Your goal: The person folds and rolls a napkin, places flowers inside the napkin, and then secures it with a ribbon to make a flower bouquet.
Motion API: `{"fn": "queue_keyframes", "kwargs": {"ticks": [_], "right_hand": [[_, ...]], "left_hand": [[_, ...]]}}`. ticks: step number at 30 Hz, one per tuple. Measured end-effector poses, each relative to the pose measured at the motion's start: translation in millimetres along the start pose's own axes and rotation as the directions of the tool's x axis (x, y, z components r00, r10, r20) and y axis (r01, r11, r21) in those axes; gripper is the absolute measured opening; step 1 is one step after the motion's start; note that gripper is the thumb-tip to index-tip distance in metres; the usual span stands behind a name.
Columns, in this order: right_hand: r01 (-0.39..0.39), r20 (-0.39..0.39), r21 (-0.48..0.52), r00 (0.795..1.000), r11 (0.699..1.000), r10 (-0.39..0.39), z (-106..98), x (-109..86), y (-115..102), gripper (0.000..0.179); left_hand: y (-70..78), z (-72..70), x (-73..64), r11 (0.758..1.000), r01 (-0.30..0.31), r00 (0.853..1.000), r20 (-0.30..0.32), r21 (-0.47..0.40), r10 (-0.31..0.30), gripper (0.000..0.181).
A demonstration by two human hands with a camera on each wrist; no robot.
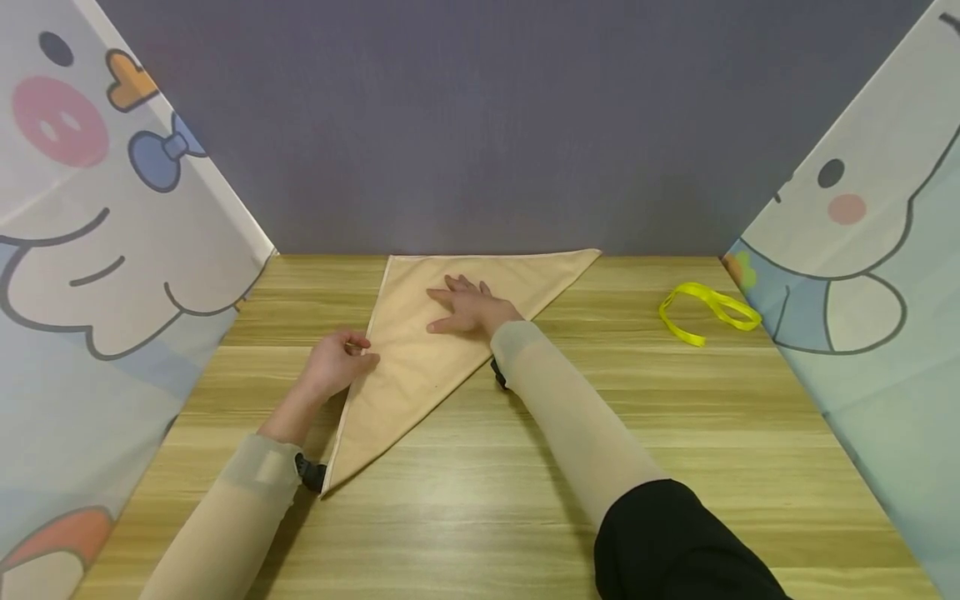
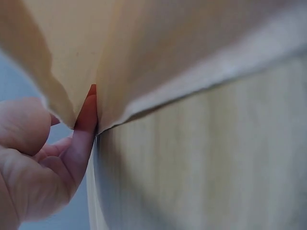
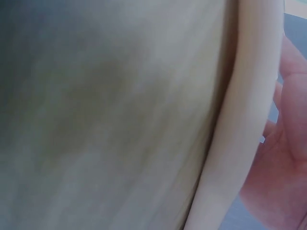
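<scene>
A beige cloth (image 1: 420, 350), folded into a triangle, lies with its long fold toward the person and its top edge at the back wall. My left hand (image 1: 339, 362) is at its left edge, thumb over the upper layer. In the left wrist view a finger (image 2: 86, 120) reaches between two layers of the cloth (image 2: 72, 43), and the hand pinches the upper one. With fingers spread, my right hand (image 1: 468, 308) rests on the middle of the triangle. The right wrist view shows the cloth's fold (image 3: 240, 124) close up, hiding part of that hand.
A yellow ribbon (image 1: 708, 308) lies loosely looped at the right rear of the wooden table (image 1: 480, 500). A dark grey wall (image 1: 480, 125) stands at the back, and cartoon-printed panels (image 1: 862, 250) flank both sides.
</scene>
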State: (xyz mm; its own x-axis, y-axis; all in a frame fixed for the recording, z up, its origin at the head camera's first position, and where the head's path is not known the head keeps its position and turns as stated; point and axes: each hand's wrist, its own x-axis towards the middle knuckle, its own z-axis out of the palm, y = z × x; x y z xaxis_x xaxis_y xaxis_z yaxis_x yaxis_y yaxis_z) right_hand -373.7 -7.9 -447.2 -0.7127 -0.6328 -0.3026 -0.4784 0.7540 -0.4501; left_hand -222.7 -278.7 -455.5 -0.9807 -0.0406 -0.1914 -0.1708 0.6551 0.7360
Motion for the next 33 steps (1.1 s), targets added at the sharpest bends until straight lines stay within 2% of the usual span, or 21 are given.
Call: {"fn": "queue_keyframes", "kwargs": {"ticks": [6, 11, 13, 16, 18, 19, 21, 23, 25, 27, 31, 33], "right_hand": [[0.031, -0.013, 0.0, 0.999, 1.0, -0.031, 2, -2.4, 5, 0.089], [0.059, -0.019, 0.043, 0.998, 0.997, -0.058, -7, -22.9, 9, 0.087], [0.056, -0.013, 0.028, 0.998, 0.998, -0.055, -13, -32.8, 12, 0.086], [0.032, 0.006, -0.022, 0.999, 0.999, -0.032, -19, -45.4, 17, 0.086], [0.019, 0.008, -0.033, 1.0, 0.999, -0.019, -19, -54.6, 21, 0.086], [0.015, 0.008, -0.04, 1.0, 0.999, -0.014, -19, -59.6, 24, 0.087], [0.007, 0.008, -0.041, 1.0, 0.999, -0.006, -16, -68.6, 29, 0.089], [-0.002, 0.012, -0.043, 1.0, 0.999, 0.002, -14, -76.2, 34, 0.091], [-0.013, 0.02, -0.058, 1.0, 0.998, 0.014, -11, -81.9, 40, 0.093], [-0.022, 0.034, -0.069, 0.999, 0.997, 0.024, -8, -85.5, 45, 0.094], [-0.03, 0.045, -0.091, 0.998, 0.995, 0.034, -5, -88.7, 52, 0.096], [-0.031, 0.039, -0.09, 0.999, 0.995, 0.035, -5, -89.1, 54, 0.096]], "left_hand": [[2.0, 2.8, -1.3, 0.999, -0.001, 1.0, -0.006, 0.05, 0.001, 0.038], [8.4, 4.6, -2.8, 0.988, -0.008, 1.0, -0.012, 0.153, 0.01, 0.042], [12.5, 5.3, -4.6, 0.974, -0.036, 0.999, -0.016, 0.224, 0.041, 0.043], [17.5, 7.0, -8.8, 0.934, -0.109, 0.992, -0.018, 0.339, 0.123, 0.04], [19.3, 8.5, -11.1, 0.908, -0.176, 0.981, -0.014, 0.38, 0.196, 0.046], [20.4, 8.8, -12.0, 0.894, -0.219, 0.972, 0.008, 0.39, 0.235, 0.051], [22.2, 9.2, -14.1, 0.881, -0.297, 0.954, 0.086, 0.369, 0.286, 0.065], [21.8, 10.2, -16.5, 0.871, -0.363, 0.93, 0.184, 0.331, 0.318, 0.09], [19.0, 10.4, -19.5, 0.863, -0.407, 0.9, 0.29, 0.299, 0.324, 0.104], [14.3, 10.7, -22.1, 0.862, -0.418, 0.88, 0.362, 0.285, 0.307, 0.115], [7.6, 9.2, -24.7, 0.854, -0.434, 0.856, 0.428, 0.287, 0.291, 0.127], [6.4, 7.3, -23.8, 0.854, -0.437, 0.85, 0.442, 0.284, 0.288, 0.129]]}}
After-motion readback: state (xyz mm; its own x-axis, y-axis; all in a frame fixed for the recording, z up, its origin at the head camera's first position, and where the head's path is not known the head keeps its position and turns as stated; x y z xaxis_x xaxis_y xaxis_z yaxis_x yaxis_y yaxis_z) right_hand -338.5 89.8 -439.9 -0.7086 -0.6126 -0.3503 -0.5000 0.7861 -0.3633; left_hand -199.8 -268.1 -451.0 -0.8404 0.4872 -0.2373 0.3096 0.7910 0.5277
